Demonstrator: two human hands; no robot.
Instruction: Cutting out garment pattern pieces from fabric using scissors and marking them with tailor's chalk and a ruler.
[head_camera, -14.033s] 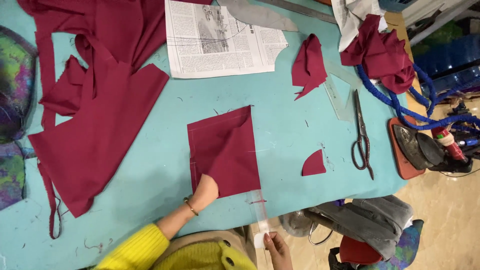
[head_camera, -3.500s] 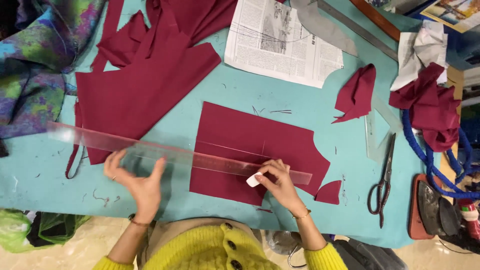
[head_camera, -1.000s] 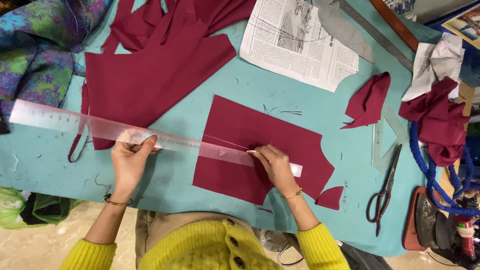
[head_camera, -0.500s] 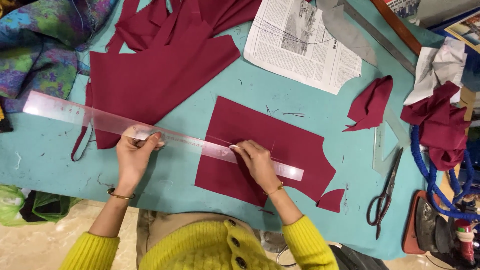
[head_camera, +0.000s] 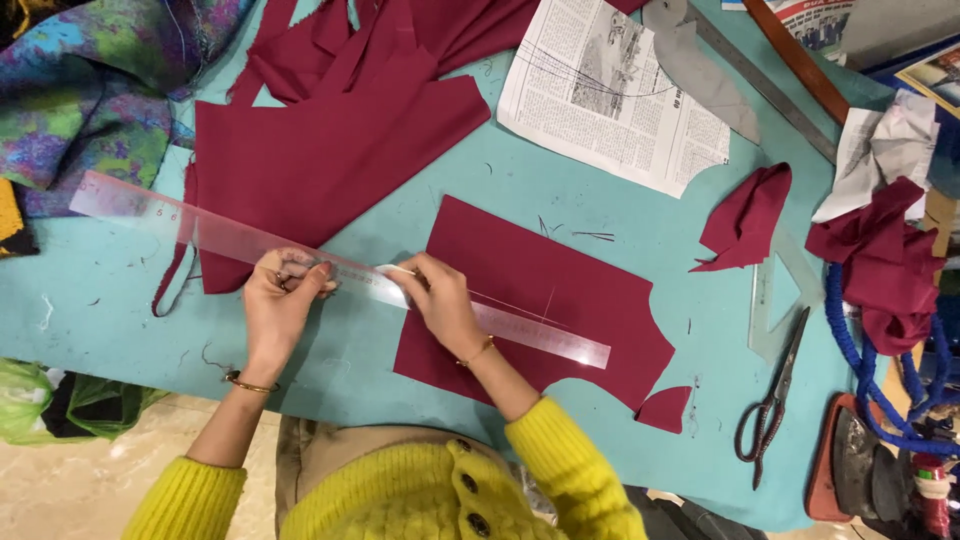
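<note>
Left hand (head_camera: 280, 300) flat on the clear ruler (head_camera: 340, 272), right hand (head_camera: 435, 300) pinching white chalk (head_camera: 392, 270) at the maroon fabric piece (head_camera: 540, 290) edge; I'd press firmly so nothing slides mid-line.

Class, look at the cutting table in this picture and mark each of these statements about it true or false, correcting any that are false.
1. The left hand presses on the clear ruler. True.
2. The right hand holds the scissors. False: the scissors lie untouched on the table; the hand holds a small white piece at the ruler's edge.
3. The ruler lies across the flat dark red fabric piece. True.
4. The newspaper sheet lies under the ruler. False: it lies apart, at the far edge.
</note>
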